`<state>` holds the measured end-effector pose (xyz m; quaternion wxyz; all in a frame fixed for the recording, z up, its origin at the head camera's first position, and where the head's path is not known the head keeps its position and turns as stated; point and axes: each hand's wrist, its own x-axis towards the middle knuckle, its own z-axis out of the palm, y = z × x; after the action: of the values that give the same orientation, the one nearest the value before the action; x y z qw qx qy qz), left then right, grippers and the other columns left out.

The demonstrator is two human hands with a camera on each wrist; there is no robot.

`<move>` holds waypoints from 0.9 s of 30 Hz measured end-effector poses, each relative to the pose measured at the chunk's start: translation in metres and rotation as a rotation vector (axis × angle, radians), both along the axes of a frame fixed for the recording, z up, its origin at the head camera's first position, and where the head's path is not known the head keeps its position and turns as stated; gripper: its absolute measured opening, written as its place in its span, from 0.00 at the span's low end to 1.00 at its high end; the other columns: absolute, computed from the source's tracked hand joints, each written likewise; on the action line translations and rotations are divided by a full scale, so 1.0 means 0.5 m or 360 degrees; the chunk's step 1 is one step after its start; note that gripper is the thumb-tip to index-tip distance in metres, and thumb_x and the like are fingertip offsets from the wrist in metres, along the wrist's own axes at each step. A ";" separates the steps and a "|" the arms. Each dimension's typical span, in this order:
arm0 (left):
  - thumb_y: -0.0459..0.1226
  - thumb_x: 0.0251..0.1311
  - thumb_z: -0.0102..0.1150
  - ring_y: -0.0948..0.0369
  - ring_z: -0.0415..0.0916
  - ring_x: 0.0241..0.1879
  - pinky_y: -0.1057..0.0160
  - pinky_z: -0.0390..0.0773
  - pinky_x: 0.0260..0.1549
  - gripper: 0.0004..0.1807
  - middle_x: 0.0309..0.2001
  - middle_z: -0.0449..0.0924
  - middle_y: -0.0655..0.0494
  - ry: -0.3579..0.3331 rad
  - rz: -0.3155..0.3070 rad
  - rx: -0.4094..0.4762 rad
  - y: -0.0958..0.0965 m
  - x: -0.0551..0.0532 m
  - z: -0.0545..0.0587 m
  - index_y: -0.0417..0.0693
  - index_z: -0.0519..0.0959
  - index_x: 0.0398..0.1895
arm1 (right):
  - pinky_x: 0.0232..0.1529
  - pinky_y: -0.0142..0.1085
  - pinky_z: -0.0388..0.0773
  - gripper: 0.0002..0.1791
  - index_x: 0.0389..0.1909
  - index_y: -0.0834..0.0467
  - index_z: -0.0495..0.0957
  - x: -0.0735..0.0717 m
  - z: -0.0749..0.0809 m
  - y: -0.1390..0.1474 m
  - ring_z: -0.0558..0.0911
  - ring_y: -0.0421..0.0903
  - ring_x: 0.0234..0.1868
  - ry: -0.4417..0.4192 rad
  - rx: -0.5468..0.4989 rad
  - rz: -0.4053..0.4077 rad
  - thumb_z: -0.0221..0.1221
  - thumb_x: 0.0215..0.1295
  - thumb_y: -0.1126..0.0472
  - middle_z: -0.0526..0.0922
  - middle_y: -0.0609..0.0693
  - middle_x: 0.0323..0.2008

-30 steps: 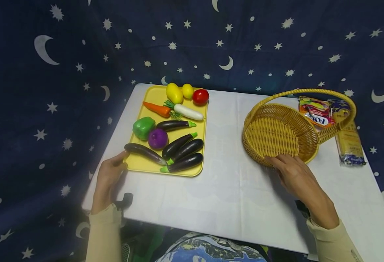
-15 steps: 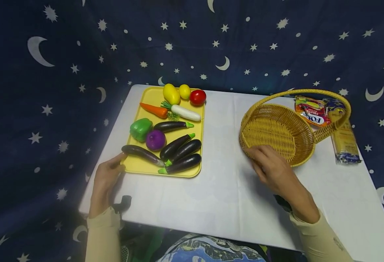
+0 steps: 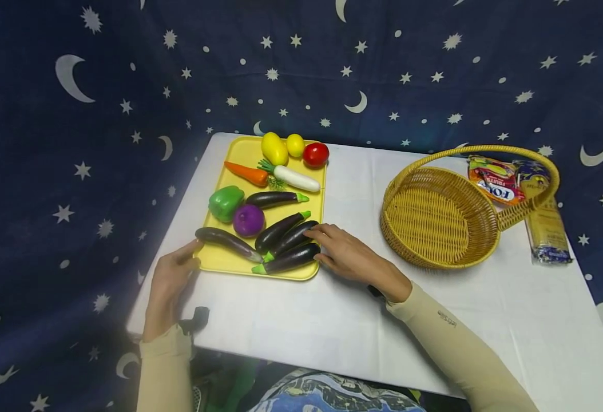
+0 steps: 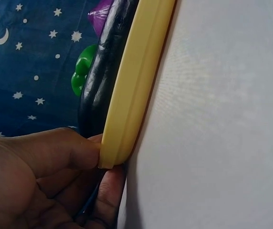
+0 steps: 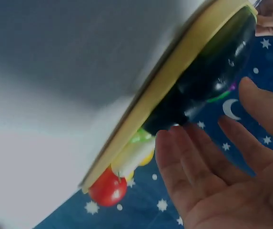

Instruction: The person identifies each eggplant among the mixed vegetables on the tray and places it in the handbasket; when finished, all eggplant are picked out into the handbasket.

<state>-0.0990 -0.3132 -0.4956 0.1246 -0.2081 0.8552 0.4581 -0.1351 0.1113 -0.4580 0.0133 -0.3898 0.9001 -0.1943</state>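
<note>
A yellow tray [image 3: 237,270] on the table holds several eggplants [image 3: 227,242], a purple onion-like vegetable [image 3: 249,220], a green bell pepper [image 3: 226,203], a carrot [image 3: 246,173], a white radish [image 3: 297,178], a mango-like yellow fruit [image 3: 274,149], a lemon [image 3: 295,145] and a tomato [image 3: 316,155]. My left hand [image 3: 171,277] pinches the tray's near left corner; the left wrist view shows thumb and fingers at its rim [image 4: 122,119]. Over the tray's right edge, my right hand [image 3: 350,254] reaches with spread fingers to the eggplants at the near right [image 5: 217,71]. Whether its fingertips touch them I cannot tell.
A round wicker basket [image 3: 427,217] with a tall handle stands on the right of the white-covered table [image 3: 353,320]. Behind it lie a red candy bag [image 3: 496,180] and a yellow-and-blue packet [image 3: 547,229]. A dark star-patterned cloth [image 3: 384,74] hangs behind the table.
My right hand has left the basket's near rim and moved left to the eggplants at the tray's right edge. My left hand stays at the tray's corner.
</note>
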 end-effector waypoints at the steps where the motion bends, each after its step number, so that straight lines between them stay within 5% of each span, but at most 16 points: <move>1: 0.38 0.66 0.61 0.41 0.56 0.84 0.35 0.56 0.83 0.33 0.79 0.69 0.52 -0.0012 -0.0001 -0.0007 0.000 0.000 0.002 0.59 0.73 0.76 | 0.65 0.48 0.83 0.30 0.74 0.57 0.73 -0.003 -0.003 -0.005 0.80 0.52 0.66 0.0005 0.0020 0.0007 0.67 0.73 0.60 0.79 0.57 0.67; 11: 0.37 0.70 0.61 0.47 0.55 0.85 0.41 0.56 0.85 0.29 0.80 0.69 0.56 0.0010 0.0065 0.0173 -0.010 0.001 -0.001 0.56 0.75 0.75 | 0.61 0.46 0.84 0.27 0.69 0.56 0.77 -0.013 -0.012 -0.024 0.82 0.53 0.61 0.0099 0.0005 0.0035 0.69 0.70 0.65 0.80 0.58 0.62; 18: 0.37 0.72 0.63 0.51 0.53 0.86 0.42 0.50 0.87 0.30 0.82 0.66 0.57 0.0030 0.0081 0.0382 -0.013 0.008 -0.004 0.53 0.73 0.76 | 0.53 0.42 0.84 0.28 0.70 0.55 0.77 -0.007 -0.023 -0.015 0.82 0.50 0.55 -0.0035 -0.0015 0.0078 0.69 0.70 0.65 0.79 0.58 0.60; 27: 0.35 0.72 0.62 0.50 0.56 0.85 0.44 0.52 0.87 0.28 0.79 0.69 0.52 0.0031 0.0118 0.0364 -0.017 -0.001 -0.011 0.52 0.75 0.75 | 0.54 0.44 0.83 0.25 0.66 0.52 0.78 -0.008 -0.040 -0.017 0.81 0.47 0.53 -0.0027 -0.0036 0.0121 0.70 0.69 0.65 0.80 0.53 0.58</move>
<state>-0.0997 -0.3216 -0.5012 0.1223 -0.2195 0.7902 0.5590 -0.1393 0.1029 -0.4780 0.0240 -0.4223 0.8822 -0.2071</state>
